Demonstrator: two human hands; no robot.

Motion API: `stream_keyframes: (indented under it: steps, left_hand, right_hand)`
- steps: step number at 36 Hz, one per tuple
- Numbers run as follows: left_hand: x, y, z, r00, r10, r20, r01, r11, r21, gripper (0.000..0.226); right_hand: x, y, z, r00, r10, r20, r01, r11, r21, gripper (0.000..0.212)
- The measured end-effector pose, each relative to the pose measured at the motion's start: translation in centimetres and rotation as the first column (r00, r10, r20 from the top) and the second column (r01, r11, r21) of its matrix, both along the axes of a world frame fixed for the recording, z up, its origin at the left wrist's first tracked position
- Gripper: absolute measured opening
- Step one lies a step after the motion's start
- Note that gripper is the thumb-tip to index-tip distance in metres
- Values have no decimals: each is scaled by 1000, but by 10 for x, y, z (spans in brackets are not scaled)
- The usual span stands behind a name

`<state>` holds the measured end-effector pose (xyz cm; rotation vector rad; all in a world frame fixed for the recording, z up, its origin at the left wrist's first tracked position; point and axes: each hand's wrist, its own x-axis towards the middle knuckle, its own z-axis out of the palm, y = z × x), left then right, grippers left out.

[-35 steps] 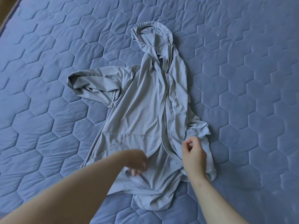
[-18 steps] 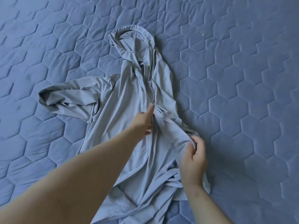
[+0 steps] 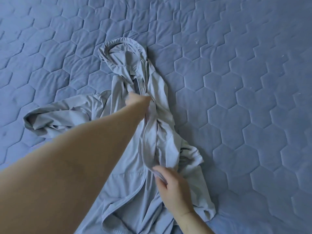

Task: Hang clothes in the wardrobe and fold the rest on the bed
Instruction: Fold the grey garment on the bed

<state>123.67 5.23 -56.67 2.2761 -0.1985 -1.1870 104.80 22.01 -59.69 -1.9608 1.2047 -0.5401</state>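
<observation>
A light grey-blue hooded jacket (image 3: 162, 144) lies front-up on the bed, hood (image 3: 121, 56) pointing away from me. Its left sleeve (image 3: 55, 119) sticks out crumpled to the left. My left hand (image 3: 138, 100) reaches far up the zip line near the collar and looks closed on the front edge, though it is blurred. My right hand (image 3: 172, 186) pinches the same front edge lower down, near the hem. The fabric between the two hands is drawn into a ridge. The right side of the jacket is bunched up.
The bed (image 3: 244, 98) is covered by a blue quilted cover with a hexagon pattern and fills the whole view. No other clothes or hangers show.
My left hand has slid further up the zip edge toward the collar. My right hand has shifted lower toward me, stretching the front edge between them.
</observation>
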Motion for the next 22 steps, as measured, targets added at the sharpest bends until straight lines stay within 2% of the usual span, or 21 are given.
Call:
stream_keyframes:
  steps: [2, 4, 6, 8, 9, 10, 12, 14, 16, 18, 20, 22]
  left_hand:
    - [-6, 9, -11, 1000, -6, 31, 4, 997, 78, 71]
    - [-9, 14, -24, 1000, -2, 13, 1, 997, 72, 79]
    - [-7, 17, -31, 999, -28, 28, 28, 1000, 11, 68]
    - [-1, 16, -32, 975, -165, 149, 168, 986, -8, 41]
    - [1, 15, -30, 946, -232, 227, 240, 971, -8, 32]
    - [4, 14, -26, 909, -289, 300, 302, 953, 3, 26]
    - [9, 10, -18, 807, -380, 452, 392, 917, 72, 19]
    - [13, 7, -9, 675, -439, 594, 434, 886, 162, 18]
    - [16, 4, -6, 567, -460, 683, 463, 864, 198, 22]
    - [19, 1, -3, 505, -430, 749, 470, 864, 180, 24]
    - [19, -4, 3, 522, -363, 772, 462, 881, 101, 26]
    - [19, -11, 2, 632, -276, 725, 442, 896, -45, 28]
  right_hand:
    - [4, -1, 1, 993, 114, -15, -114, 993, 9, 20]
    - [7, -3, 6, 973, 228, -24, -224, 968, 113, 23]
    - [6, -9, 10, 957, 289, -16, -272, 918, 289, 43]
    - [3, -17, 9, 984, 168, -51, -146, 945, 292, 58]
    - [1, -23, 7, 993, 62, -98, -38, 971, 235, 56]
    - [-1, -29, 2, 988, -67, -139, 83, 990, 114, 47]
    - [-6, -43, -8, 934, -278, -225, 268, 961, -75, 28]
    - [-9, -56, -18, 848, -372, -377, 366, 926, -90, 48]
    - [-15, -69, -18, 780, -358, -512, 441, 896, 45, 65]
    - [-23, -77, -18, 763, -306, -569, 474, 864, 170, 69]
    - [-30, -82, -21, 820, -259, -511, 458, 832, 313, 57]
    - [-34, -85, -18, 900, -266, -344, 422, 724, 545, 31]
